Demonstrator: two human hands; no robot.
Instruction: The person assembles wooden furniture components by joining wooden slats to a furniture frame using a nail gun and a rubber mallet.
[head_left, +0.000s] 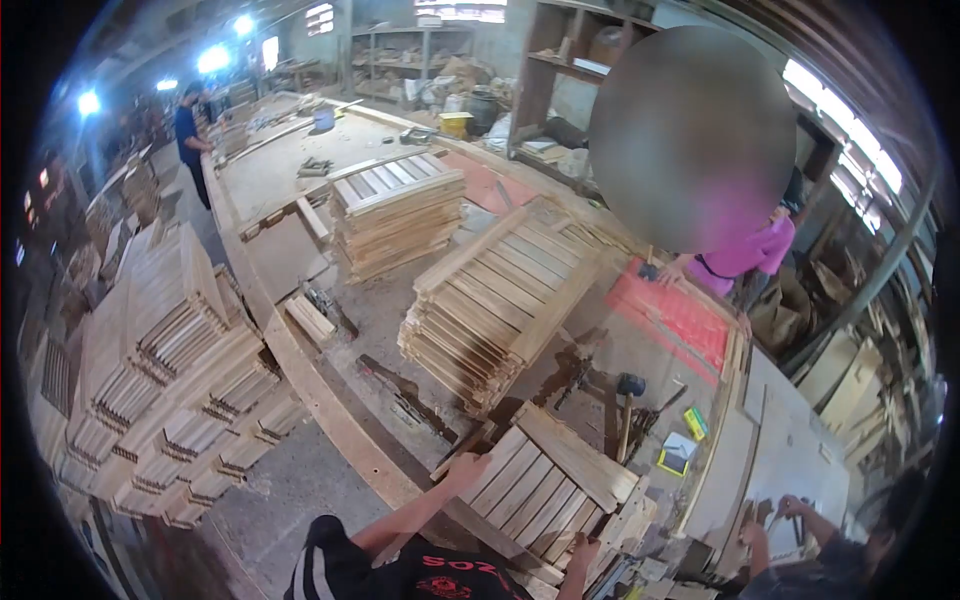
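Observation:
A slatted wooden panel [540, 490] lies at the table's front edge, directly before me, with a wide rail [580, 460] along its far right side. My left hand [467, 472] is at the panel's left corner, its fingers closed on the frame edge. At the near right edge, my right hand [583, 551] grips the panel's frame; its fingertips are small and partly hidden. Just beyond the panel lies a mallet [630, 386] with a black head and wooden handle. A tall stack of slatted panels [500, 300] stands behind it.
Another panel stack [400, 215] stands farther back. Metal clamps [410, 398] lie left of centre. A large pile of panels [180, 370] fills the floor at left. Co-workers stand at the far left [190, 140], across the table [745, 245] and at lower right [830, 545].

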